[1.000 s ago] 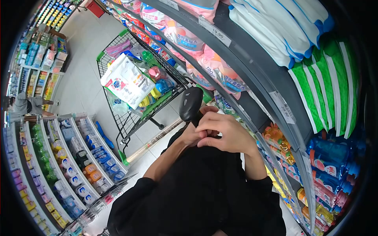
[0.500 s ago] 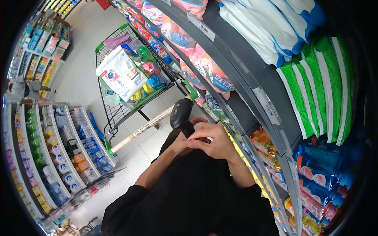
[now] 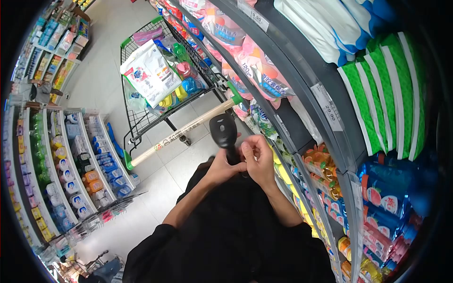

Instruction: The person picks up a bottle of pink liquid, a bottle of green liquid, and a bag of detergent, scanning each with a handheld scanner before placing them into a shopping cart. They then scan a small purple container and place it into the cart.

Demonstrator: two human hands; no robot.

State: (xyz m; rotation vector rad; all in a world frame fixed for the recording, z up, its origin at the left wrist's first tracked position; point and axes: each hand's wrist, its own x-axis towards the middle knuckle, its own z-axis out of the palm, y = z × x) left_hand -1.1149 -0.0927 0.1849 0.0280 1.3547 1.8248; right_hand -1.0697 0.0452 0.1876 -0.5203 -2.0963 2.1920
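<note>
A black handheld barcode scanner [image 3: 223, 132] stands upright in front of my chest, its head pointing up and away. My left hand [image 3: 218, 169] wraps the lower part of its handle. My right hand [image 3: 257, 159] is closed on the handle from the right side, fingers curled over it. Both black sleeves are pushed up at the forearms. The bottom of the handle is hidden between my palms.
A shopping cart [image 3: 141, 123] with a green handle [image 3: 233, 93] stands ahead, holding a white bag [image 3: 150, 71] and several bottles. Shelves of pink, white and green packs [image 3: 384, 94] run along the right. Shelves of bottles [image 3: 80, 165] line the left across a tiled aisle.
My hands and the scanner shifted slightly; the right hand turned from lying over the left to gripping the handle from the side. The view swung, moving the cart up and left.
</note>
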